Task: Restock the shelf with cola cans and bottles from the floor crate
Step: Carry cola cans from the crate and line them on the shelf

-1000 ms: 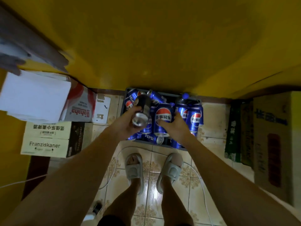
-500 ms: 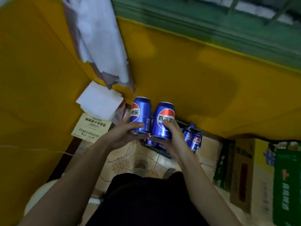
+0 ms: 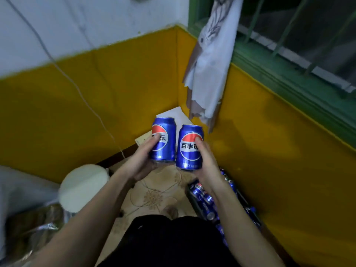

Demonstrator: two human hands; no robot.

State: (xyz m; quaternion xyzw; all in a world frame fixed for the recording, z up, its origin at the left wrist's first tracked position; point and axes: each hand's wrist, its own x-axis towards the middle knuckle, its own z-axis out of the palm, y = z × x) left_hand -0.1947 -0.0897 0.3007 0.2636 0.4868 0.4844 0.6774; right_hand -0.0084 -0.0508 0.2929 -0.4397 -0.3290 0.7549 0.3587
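Left grip (image 3: 143, 160) wrapped round upright blue aluminium cola can (image 3: 163, 138), right grip (image 3: 207, 160) round its twin (image 3: 189, 147), cans just beside each other, dark floor crate (image 3: 192, 199) of cans below.

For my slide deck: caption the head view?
Left hand and right hand each hold a cola can.

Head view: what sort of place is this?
Probably a shop's back corner or storeroom: a floor crate of cola cans on a tiled floor, yellow-painted walls, a barred window.

We see left hand (image 3: 141, 162) gripping one upright Pepsi can (image 3: 163, 139), right hand (image 3: 207, 160) another Pepsi can (image 3: 189, 147), just beside; floor crate (image 3: 194, 199) below right.
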